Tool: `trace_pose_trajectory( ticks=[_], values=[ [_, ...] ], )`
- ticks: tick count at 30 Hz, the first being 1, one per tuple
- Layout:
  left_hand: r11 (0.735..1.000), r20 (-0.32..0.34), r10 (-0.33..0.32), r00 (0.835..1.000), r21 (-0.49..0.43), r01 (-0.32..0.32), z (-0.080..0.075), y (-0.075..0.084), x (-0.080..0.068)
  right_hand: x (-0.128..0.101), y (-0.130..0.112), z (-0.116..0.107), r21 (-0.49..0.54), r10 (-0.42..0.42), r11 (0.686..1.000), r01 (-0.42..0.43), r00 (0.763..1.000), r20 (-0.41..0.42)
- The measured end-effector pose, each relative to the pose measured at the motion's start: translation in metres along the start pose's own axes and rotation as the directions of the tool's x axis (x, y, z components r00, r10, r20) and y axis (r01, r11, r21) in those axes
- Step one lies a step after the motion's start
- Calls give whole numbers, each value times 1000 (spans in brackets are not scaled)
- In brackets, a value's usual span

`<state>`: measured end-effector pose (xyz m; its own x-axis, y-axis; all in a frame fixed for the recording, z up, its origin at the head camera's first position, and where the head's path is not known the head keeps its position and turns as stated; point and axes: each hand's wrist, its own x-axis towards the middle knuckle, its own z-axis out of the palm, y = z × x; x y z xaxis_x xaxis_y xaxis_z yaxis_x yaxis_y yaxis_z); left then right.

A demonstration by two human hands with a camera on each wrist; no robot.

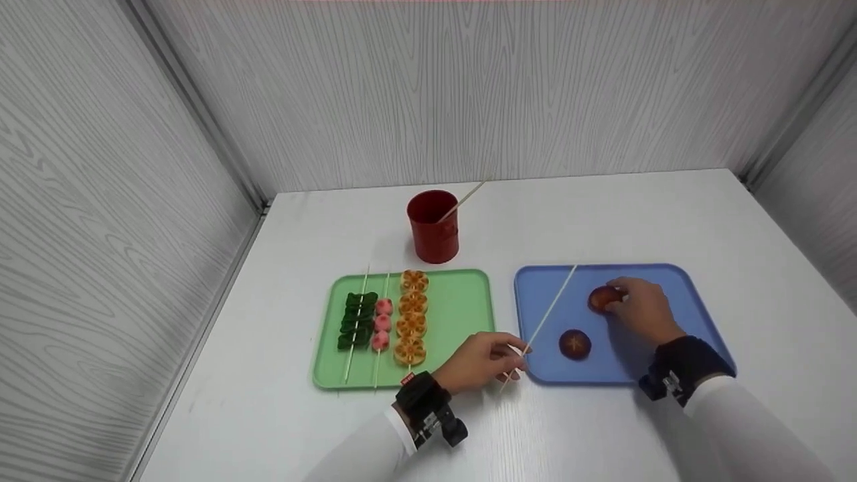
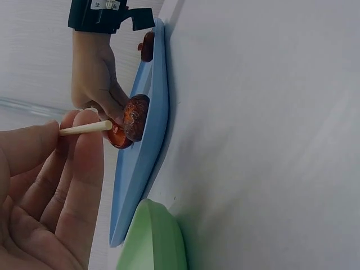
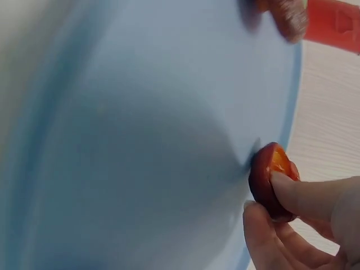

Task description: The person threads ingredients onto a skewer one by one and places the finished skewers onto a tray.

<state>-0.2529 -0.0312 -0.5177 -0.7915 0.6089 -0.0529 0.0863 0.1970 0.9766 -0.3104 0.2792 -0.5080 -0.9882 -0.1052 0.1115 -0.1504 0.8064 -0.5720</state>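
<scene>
My left hand point(image 1: 477, 363) pinches a thin wooden skewer point(image 1: 552, 304) between thumb and fingers, beside the blue tray's point(image 1: 669, 365) near left corner. The stick slants up over that tray. My right hand point(image 1: 644, 309) grips a reddish-brown mushroom cap point(image 3: 263, 183) by its edge, with its orange hollow side showing in the right wrist view. Another mushroom cap point(image 1: 574, 344), marked with a pale cross, lies on the blue tray. A further mushroom point(image 2: 147, 48) with a short stem shows in the left wrist view; in the head view I cannot make it out.
On the green tray point(image 1: 462, 294) at left lie three loaded skewers: dark green pieces point(image 1: 357, 320), pink balls point(image 1: 382, 323) and orange flower-shaped slices point(image 1: 411, 326). Behind it stands a red cup point(image 1: 435, 234) with a skewer leaning in it. Grey panels enclose the table's back and sides.
</scene>
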Motion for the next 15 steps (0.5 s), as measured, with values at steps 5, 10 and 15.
trace_pose_trajectory(
  ticks=[5, 10, 15],
  values=[
    [1000, 3, -20, 1000, 16, 20, 3, -6, -3, -9, -6, -4, 201, 87, 974, -105, 991, 97],
    [999, 11, -25, 1000, 39, 24, 2, -8, -3, -12, -15, -14, 473, 192, 841, -263, 962, 193],
    [999, 21, -8, 1000, 53, 7, -1, -6, -1, -8, -22, -24, 673, 259, 657, -340, 940, 223]
  ],
)
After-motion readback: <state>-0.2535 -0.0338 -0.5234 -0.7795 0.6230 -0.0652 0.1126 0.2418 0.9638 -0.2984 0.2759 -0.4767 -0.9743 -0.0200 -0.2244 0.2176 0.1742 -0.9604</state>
